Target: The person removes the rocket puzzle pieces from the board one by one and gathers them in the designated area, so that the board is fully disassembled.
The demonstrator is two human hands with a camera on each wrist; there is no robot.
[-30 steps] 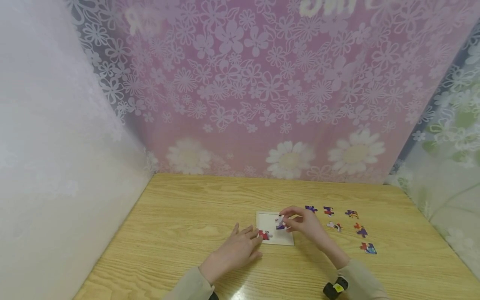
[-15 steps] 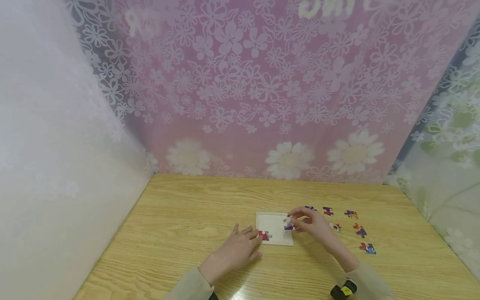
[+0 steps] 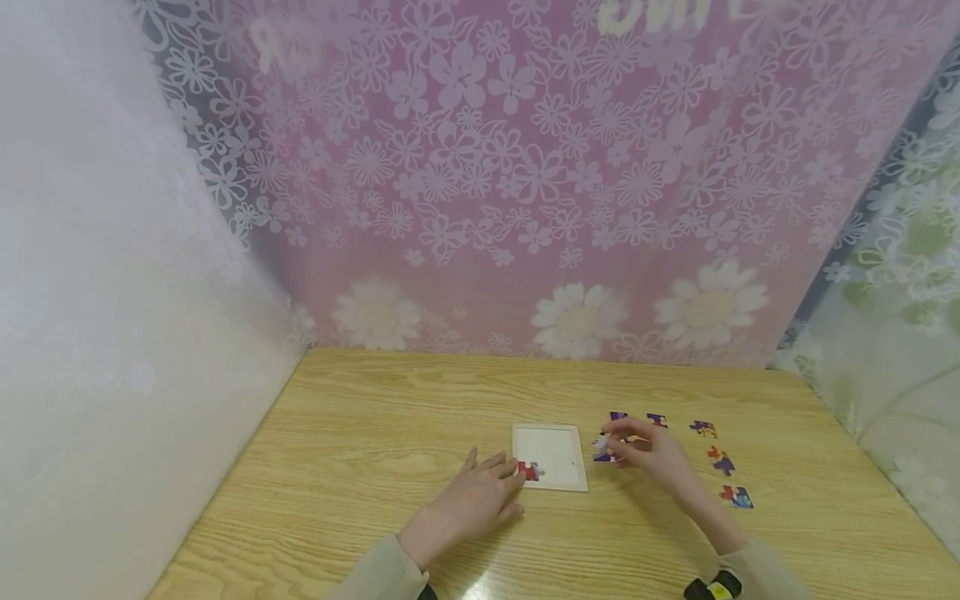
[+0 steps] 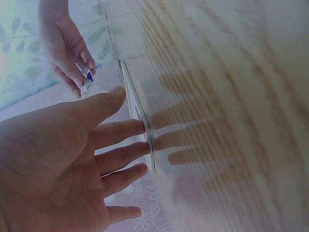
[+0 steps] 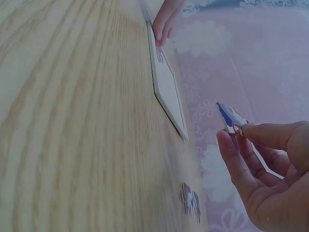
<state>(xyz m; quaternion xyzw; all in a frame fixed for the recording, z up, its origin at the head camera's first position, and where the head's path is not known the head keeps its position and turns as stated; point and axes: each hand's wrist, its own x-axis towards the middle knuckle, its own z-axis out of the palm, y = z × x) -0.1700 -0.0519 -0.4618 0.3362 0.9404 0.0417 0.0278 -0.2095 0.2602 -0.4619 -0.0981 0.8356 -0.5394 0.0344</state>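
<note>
My right hand (image 3: 652,454) pinches a purple and white jigsaw piece (image 5: 229,117) between thumb and fingers, raised above the table just right of the white puzzle tray (image 3: 551,486). A red jigsaw piece (image 3: 528,471) lies in the tray's near left corner. My left hand (image 3: 468,504) has its fingers spread and straight, with the fingertips at the tray's left edge beside that red piece. In the left wrist view the left hand (image 4: 96,150) shows its palm side, its fingertips at the tray's rim.
Several loose jigsaw pieces lie right of the tray, among them an orange and purple piece (image 3: 722,460) and a red and blue piece (image 3: 737,497). Part of that group is hidden behind the right hand. A flowered pink curtain (image 3: 487,208) hangs behind the wooden table (image 3: 360,433).
My right hand has carried the pinched jigsaw piece from over the tray to the right, past its edge. The left hand and the red piece have stayed put.
</note>
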